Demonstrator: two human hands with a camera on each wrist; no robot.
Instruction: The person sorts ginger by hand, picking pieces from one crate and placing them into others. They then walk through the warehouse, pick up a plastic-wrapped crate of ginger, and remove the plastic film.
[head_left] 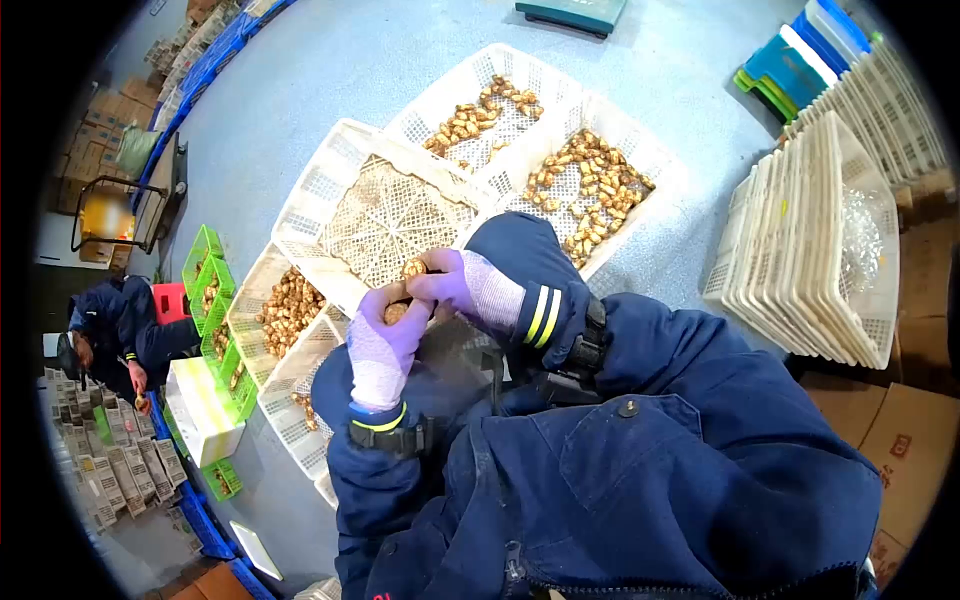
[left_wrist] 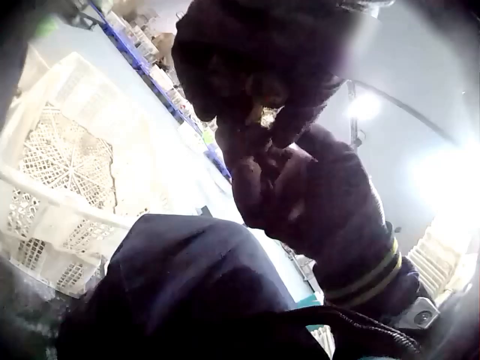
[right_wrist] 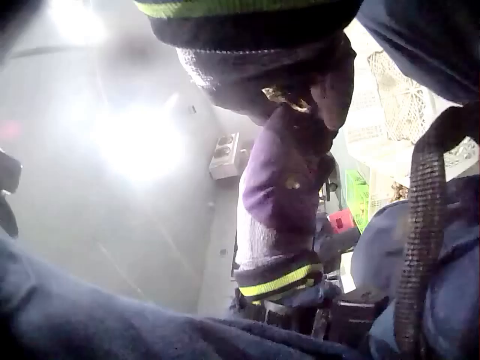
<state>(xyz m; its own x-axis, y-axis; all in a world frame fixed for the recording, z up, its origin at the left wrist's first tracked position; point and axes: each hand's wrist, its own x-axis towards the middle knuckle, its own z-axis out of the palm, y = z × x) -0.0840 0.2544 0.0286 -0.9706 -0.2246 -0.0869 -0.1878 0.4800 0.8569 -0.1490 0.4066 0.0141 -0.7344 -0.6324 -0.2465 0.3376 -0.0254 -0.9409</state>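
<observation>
Both hands wear purple-and-white work gloves and meet over the lap in the head view. My left hand (head_left: 382, 350) curls its fingers round a small golden-brown, knobbly piece (head_left: 396, 313) at the palm. From the right, my right hand (head_left: 468, 285) pinches another golden-brown lump (head_left: 413, 268) at the fingertips, where the two hands touch. In the left wrist view the gloves are dark against the light, with a glint of gold between the fingers. The right wrist view shows the left glove (right_wrist: 281, 176) below the right one, with a bit of the gold piece between them.
White plastic crates (head_left: 345, 180) stand in front of the knees, several holding golden-brown pieces (head_left: 600, 190). Stacked white crates (head_left: 800, 240) rise at the right beside cardboard boxes (head_left: 925, 430). Green baskets (head_left: 207, 260) and another seated person (head_left: 125, 315) are at the left.
</observation>
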